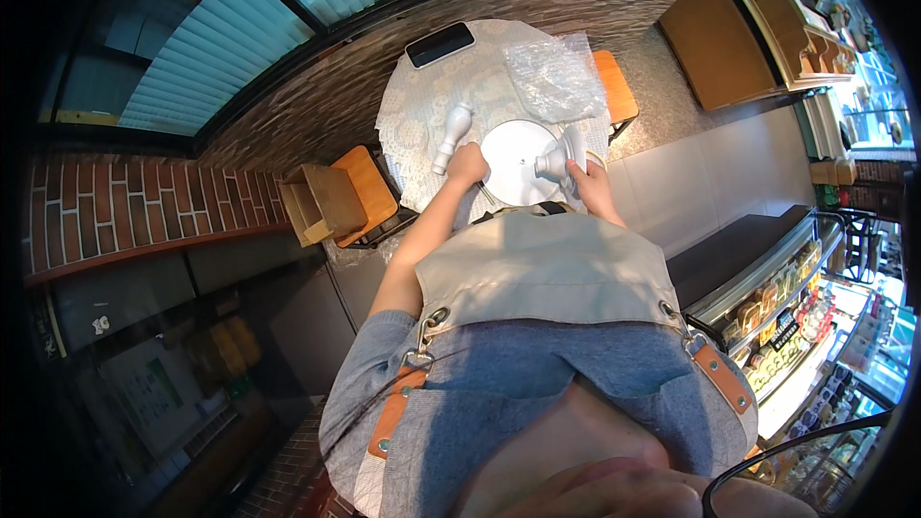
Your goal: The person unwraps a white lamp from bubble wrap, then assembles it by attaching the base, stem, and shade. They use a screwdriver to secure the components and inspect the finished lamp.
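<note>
On the cloth-covered round table (403, 101), a white round plate (507, 168) with a small dot at its middle lies in front of me. My right hand (597, 190) is closed on a white flared pedestal base (573, 149), tilted on its side over the plate's right edge. My left hand (467, 165) is closed in a fist at the plate's left edge. A thin dark line shows just below the fist; whether the hand holds it is unclear. Beside that fist lies a white turned post (453, 134) with rounded bulges.
Crumpled clear bubble wrap (554, 77) covers the table's far right. A dark-screened tablet (440, 44) lies at the far edge. Wooden chairs (365, 194) stand left and right, an opened cardboard box (321, 201) on the left one. A lit display case (777, 317) is at right.
</note>
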